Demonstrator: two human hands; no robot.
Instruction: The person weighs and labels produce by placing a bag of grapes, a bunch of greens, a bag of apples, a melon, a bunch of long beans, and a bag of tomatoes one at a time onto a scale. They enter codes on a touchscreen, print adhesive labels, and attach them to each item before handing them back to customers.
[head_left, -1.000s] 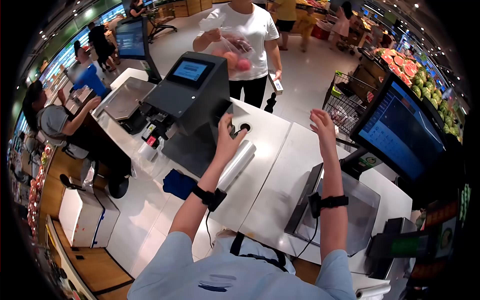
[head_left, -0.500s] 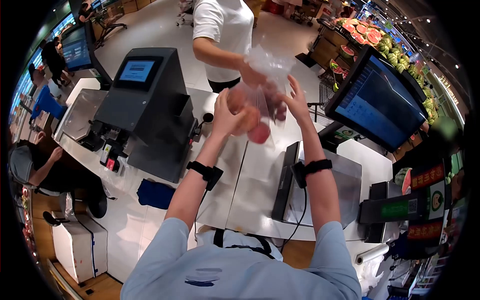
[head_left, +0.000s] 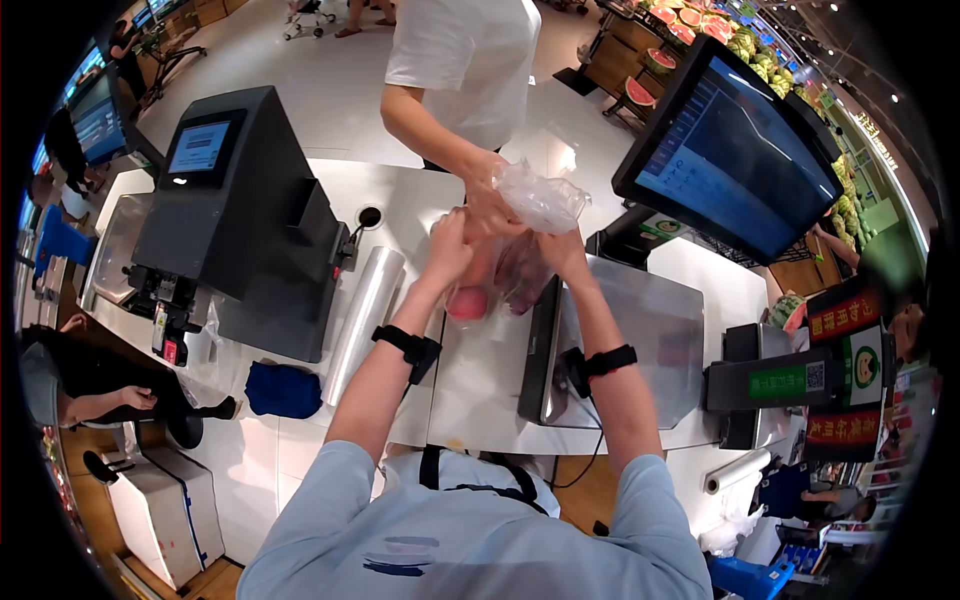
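My left hand [head_left: 449,247] is closed at the gathered top of a clear plastic bag of round reddish fruit [head_left: 468,301], which hangs over the counter. My right hand [head_left: 565,256] is closed on the clear plastic of a second bag, with dark red fruit [head_left: 520,285] in it. Between my hands another person's hand [head_left: 487,205] reaches in from across the counter and touches the bags. Crumpled clear plastic [head_left: 544,197] sticks up above that hand. My fingertips are partly hidden by the plastic and the other hand.
A dark machine with a screen [head_left: 240,220] stands on the left of the counter [head_left: 480,390], beside a roll of clear bags [head_left: 364,320]. At right are a weighing scale [head_left: 640,340] and a tilted monitor [head_left: 730,155]. A folded blue cloth [head_left: 284,388] lies at the left edge.
Both my hands have moved lower and closed on the bags; before, the right was spread open and the left cupped the fruit. The other person's hand has come down with the bags.
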